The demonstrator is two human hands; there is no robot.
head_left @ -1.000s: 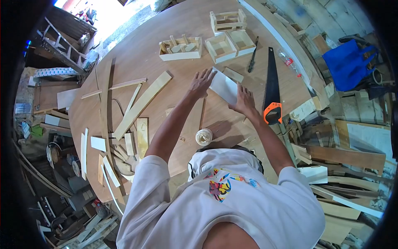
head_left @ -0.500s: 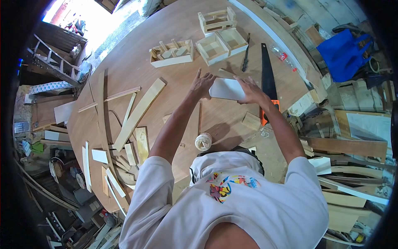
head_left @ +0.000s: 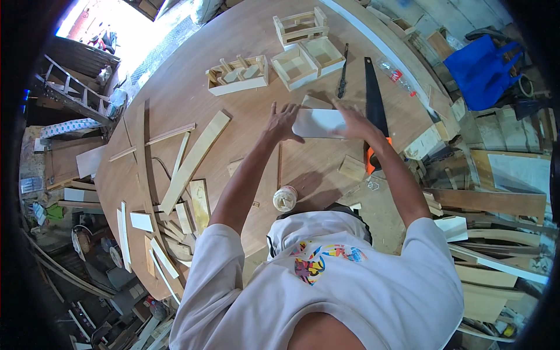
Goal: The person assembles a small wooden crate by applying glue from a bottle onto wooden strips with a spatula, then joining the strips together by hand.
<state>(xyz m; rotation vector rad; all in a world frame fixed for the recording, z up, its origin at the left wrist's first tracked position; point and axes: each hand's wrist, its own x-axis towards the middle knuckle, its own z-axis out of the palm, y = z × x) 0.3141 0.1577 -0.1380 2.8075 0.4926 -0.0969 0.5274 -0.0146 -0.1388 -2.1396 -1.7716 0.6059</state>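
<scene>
A white rectangular panel is held above the table between my two hands. My left hand grips its left end, thumb below and fingers above. At the right end, my right hand holds on, its fingers slightly blurred. Just beyond the panel lies a small wooden piece, partly hidden by it. A handsaw with an orange handle rests right of my right hand. Nearer my body stand an open white tub with whitish contents and a wood block.
Wooden boxes with dividers, a two-part tray and another wooden frame box sit at the far side. A dark, narrow tool lies beside them. Planks and offcuts cover the left. A plastic bottle is at right.
The panel has turned to lie more level in view and shifted slightly left. My right hand has moved a little along its right end. More of the wooden piece behind shows.
</scene>
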